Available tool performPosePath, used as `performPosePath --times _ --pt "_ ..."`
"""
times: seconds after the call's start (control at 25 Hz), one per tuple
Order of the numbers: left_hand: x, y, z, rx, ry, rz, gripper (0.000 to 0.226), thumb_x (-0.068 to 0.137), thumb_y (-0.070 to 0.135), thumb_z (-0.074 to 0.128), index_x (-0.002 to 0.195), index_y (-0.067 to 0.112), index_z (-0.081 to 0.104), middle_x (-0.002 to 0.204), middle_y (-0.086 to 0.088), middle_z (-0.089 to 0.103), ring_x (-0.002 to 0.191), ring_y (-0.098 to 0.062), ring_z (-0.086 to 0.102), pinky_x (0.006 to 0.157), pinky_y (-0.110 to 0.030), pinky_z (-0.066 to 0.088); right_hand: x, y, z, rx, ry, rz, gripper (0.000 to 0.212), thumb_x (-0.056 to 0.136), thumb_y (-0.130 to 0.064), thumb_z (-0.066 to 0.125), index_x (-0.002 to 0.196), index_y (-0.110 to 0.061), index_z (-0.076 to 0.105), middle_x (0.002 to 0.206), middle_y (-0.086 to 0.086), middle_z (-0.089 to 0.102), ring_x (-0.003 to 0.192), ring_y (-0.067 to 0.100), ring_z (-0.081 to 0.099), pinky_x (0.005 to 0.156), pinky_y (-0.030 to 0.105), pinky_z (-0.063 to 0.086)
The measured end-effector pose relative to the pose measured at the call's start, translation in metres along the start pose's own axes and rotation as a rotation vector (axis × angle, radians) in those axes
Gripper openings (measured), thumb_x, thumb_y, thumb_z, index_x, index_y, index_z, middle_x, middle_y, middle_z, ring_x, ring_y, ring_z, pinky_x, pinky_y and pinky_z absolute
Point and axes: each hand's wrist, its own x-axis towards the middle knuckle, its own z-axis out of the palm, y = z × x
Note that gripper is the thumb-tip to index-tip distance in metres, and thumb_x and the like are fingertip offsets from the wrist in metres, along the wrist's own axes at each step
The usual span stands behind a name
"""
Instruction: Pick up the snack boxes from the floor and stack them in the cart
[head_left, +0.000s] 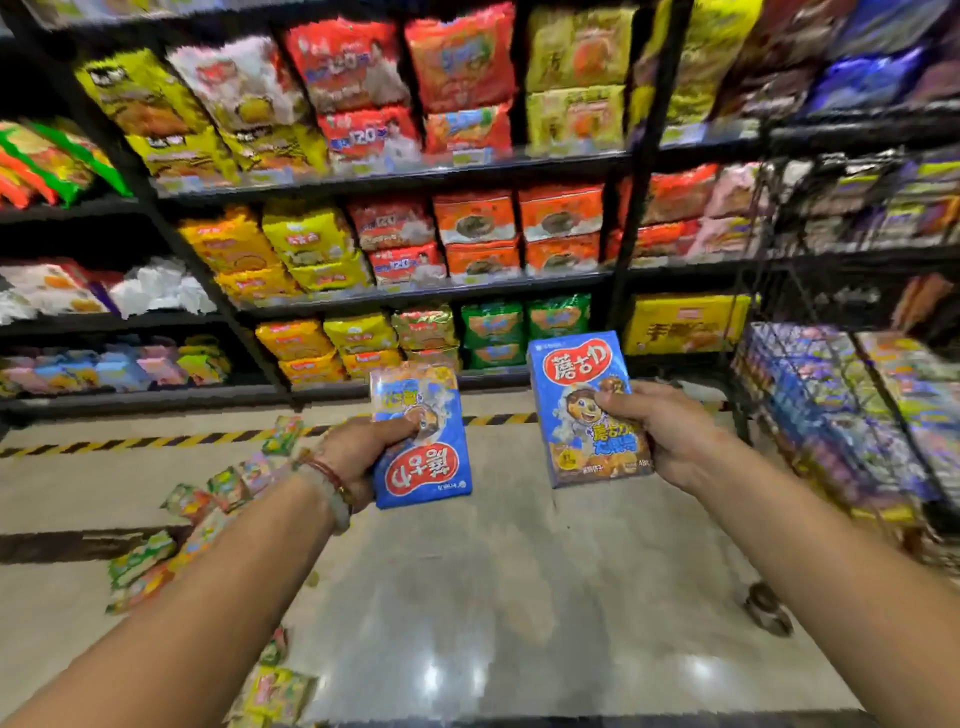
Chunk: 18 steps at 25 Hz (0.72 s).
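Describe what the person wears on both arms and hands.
Both forearms are bare, with no sleeves or gloves in view. The left hand has bracelets at its wrist: a thin red beaded bracelet and a pale, chunky beaded bracelet beside it. The right hand and its wrist show nothing worn.

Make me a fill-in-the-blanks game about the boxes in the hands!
1. Each hand grips one ____ snack box.
2. The box in the left hand, the left box, has its red logo turned ____ down.
3. The wire cart stands on the person's ____ side.
4. The small packets lie on the ____.

Missing words: blue; upside; right; floor
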Motion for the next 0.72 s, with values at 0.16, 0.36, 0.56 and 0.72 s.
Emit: performPosePath --times 0.16,0.36,0.56,0.72 --pt "0.002 -0.028 0.118 0.108 -0.139 -0.060 0.014 0.095 0.010 0.049 0.088 0.005 0.060 0.061 -0.009 0.070 0.048 -0.019 0.066 0.041 -0.030 0.054 -0.044 -0.003 -0.133 0.115 0.151 -0.016 0.009 0.084 -0.002 0.063 0.092 -0.002 0.065 0.071 0.011 0.072 0.056 0.021 0.069 0.050 0.035 0.058" --pt "0.003 -0.071 0.261 0.201 -0.290 -0.103 0.010 0.093 0.014 0.053 0.094 0.008 0.060 0.069 -0.010 0.072 0.054 -0.022 0.069 0.048 -0.037 0.057 -0.100 -0.007 -0.279 0.214 0.332 -0.046 0.041 0.074 -0.008 0.073 0.112 0.000 0.061 0.095 0.018 0.072 0.078 0.031 0.071 0.067 0.048 0.058" --pt "-0.009 -0.108 0.380 0.267 -0.462 -0.150 0.012 0.094 0.014 0.051 0.095 0.007 0.061 0.071 -0.010 0.072 0.056 -0.022 0.069 0.049 -0.035 0.057 -0.145 -0.010 -0.371 0.288 0.457 -0.094 0.018 0.080 -0.005 0.067 0.098 -0.003 0.066 0.083 0.013 0.073 0.063 0.023 0.070 0.048 0.031 0.055" --pt "-0.005 -0.127 0.448 0.336 -0.551 -0.167 0.012 0.093 0.012 0.051 0.098 0.006 0.060 0.070 -0.011 0.072 0.055 -0.022 0.069 0.048 -0.035 0.057 -0.162 -0.009 -0.423 0.328 0.561 -0.105 0.022 0.080 -0.008 0.068 0.101 -0.001 0.065 0.092 0.017 0.072 0.069 0.026 0.071 0.054 0.033 0.057"
